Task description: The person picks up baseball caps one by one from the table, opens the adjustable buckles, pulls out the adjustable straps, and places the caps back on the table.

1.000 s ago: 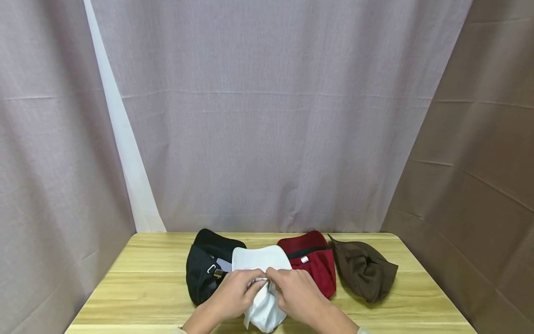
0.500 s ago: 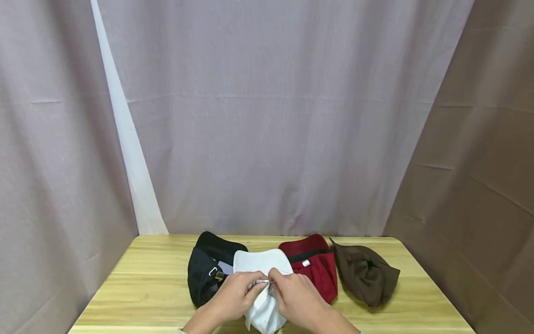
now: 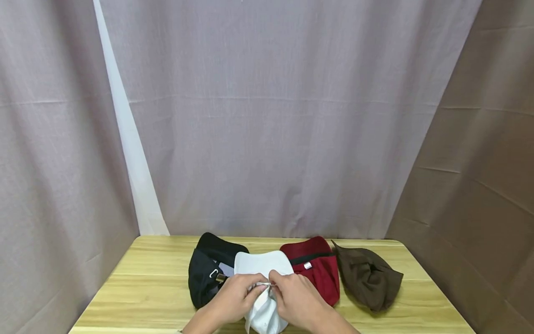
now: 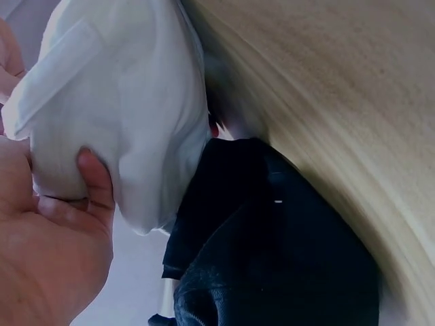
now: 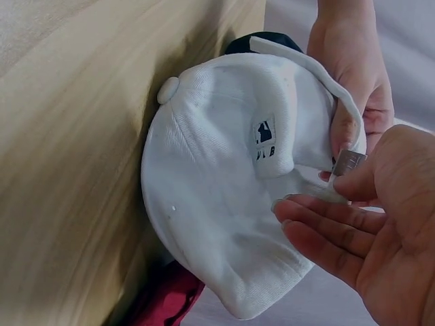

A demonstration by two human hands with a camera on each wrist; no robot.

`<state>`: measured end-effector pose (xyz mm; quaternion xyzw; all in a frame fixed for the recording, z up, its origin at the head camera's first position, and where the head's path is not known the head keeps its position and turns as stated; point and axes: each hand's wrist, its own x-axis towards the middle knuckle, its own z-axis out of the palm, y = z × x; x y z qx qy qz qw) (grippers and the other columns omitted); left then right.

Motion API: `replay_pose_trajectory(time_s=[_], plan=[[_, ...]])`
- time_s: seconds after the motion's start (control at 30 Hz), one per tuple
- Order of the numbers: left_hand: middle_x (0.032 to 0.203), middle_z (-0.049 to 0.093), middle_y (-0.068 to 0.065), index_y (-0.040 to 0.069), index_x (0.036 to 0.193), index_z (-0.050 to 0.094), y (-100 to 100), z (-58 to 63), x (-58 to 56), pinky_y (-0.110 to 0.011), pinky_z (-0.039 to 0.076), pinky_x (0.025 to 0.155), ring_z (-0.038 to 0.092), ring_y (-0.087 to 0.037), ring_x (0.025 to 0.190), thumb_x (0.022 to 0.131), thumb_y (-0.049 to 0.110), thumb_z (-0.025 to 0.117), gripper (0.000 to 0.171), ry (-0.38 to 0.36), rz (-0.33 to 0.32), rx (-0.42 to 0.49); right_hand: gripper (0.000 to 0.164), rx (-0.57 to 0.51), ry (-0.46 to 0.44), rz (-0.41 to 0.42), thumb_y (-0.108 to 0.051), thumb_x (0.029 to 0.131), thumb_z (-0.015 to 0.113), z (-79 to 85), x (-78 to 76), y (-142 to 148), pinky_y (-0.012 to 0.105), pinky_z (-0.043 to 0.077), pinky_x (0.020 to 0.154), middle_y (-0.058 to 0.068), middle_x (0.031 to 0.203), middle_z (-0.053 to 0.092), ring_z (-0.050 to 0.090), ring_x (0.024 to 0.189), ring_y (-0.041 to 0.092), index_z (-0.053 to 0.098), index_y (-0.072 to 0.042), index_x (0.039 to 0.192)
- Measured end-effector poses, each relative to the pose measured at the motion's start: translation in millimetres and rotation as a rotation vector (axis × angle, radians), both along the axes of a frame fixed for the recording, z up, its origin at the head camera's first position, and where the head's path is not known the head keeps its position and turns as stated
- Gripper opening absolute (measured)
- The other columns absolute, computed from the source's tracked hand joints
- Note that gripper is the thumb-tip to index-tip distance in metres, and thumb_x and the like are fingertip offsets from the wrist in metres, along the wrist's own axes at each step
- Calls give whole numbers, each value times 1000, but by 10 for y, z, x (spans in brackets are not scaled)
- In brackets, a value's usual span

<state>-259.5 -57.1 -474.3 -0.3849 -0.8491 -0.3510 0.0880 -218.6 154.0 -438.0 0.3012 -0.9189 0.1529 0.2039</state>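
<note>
A white baseball cap lies at the table's front middle, its brim pointing away from me. Both hands meet at the back of it. My left hand pinches the white strap, whose free end curves over the cap in the right wrist view. With thumb and finger, my right hand pinches the cap's small metal buckle; its other fingers extend beside the cap. In the left wrist view, white cap fabric lies between the left thumb and fingers. Whether the strap runs through the buckle I cannot tell.
A black cap with an unfastened-looking metal clasp lies left of the white cap, close against it. A dark red cap sits just to the right. Further right is a crumpled brown hat. The wooden table ends at grey curtains.
The head view has shifted slightly, so the table and caps appear a little lower. Both hands keep their pinch on the strap and buckle, with only tiny finger movement.
</note>
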Motion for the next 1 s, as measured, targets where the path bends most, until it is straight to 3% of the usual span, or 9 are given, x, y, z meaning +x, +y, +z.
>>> replay_pose_trajectory(time_s=[0.27, 0.63, 1.0], plan=[[108, 81, 12, 28, 110, 77, 20, -4, 0, -21, 54, 77, 67, 5, 93, 111, 31, 58, 20, -12, -1, 1, 24, 13, 55, 9, -5, 93, 73, -36, -23, 6, 17, 29, 52, -13, 57, 46, 35, 53, -2, 55, -19, 85], [107, 80, 14, 27, 112, 77, 41, -26, -12, -21, 55, 77, 67, 6, 93, 111, 29, 58, 20, 41, -13, -11, 23, -12, 4, -6, -8, 95, 70, -55, -3, 35, 15, 27, 50, -15, 56, 43, 36, 51, -5, 54, -19, 83], [107, 80, 14, 29, 110, 77, 35, -2, -5, -21, 55, 77, 66, 6, 92, 111, 31, 57, 20, -29, -6, -19, 21, -14, 41, -25, -10, 93, 71, -67, -3, 38, 15, 27, 50, -15, 55, 42, 36, 52, -5, 55, -18, 83]])
